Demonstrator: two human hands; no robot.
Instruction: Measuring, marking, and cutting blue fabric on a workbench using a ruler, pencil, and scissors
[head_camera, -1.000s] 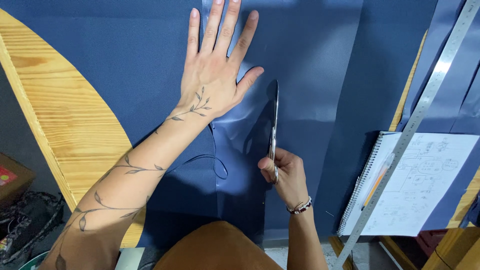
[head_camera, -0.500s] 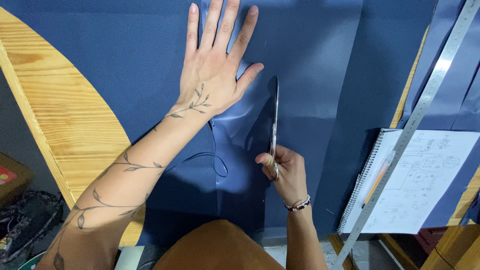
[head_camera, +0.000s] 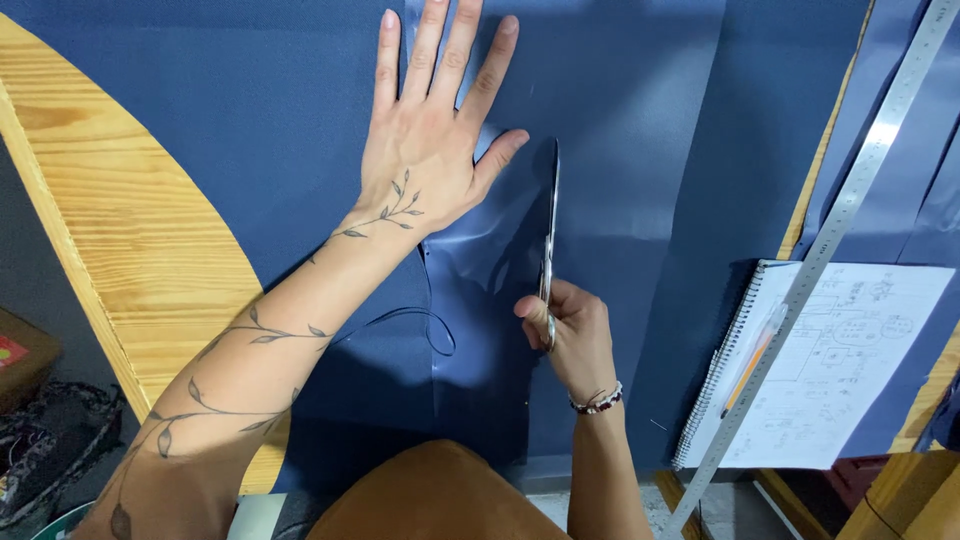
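A large dark blue sheet (head_camera: 230, 110) lies spread over a wooden table (head_camera: 120, 230). My left hand (head_camera: 425, 140) presses flat on the sheet, fingers spread and pointing away from me. My right hand (head_camera: 565, 335) grips the handles of long steel scissors (head_camera: 549, 225), whose blades point away from me along a cut in the sheet just right of my left thumb. The blades look nearly closed. The cut edge curls up between my hands.
A spiral notebook (head_camera: 835, 365) with drawings lies at the right, a pencil (head_camera: 750, 365) on it. A long metal ruler (head_camera: 830, 250) runs diagonally across it. More blue strips (head_camera: 925, 160) lie at the far right. Boxes and clutter sit on the floor at lower left (head_camera: 40, 420).
The scissors and my right hand have edged slightly forward along the cut. My left hand stays pressed in the same place.
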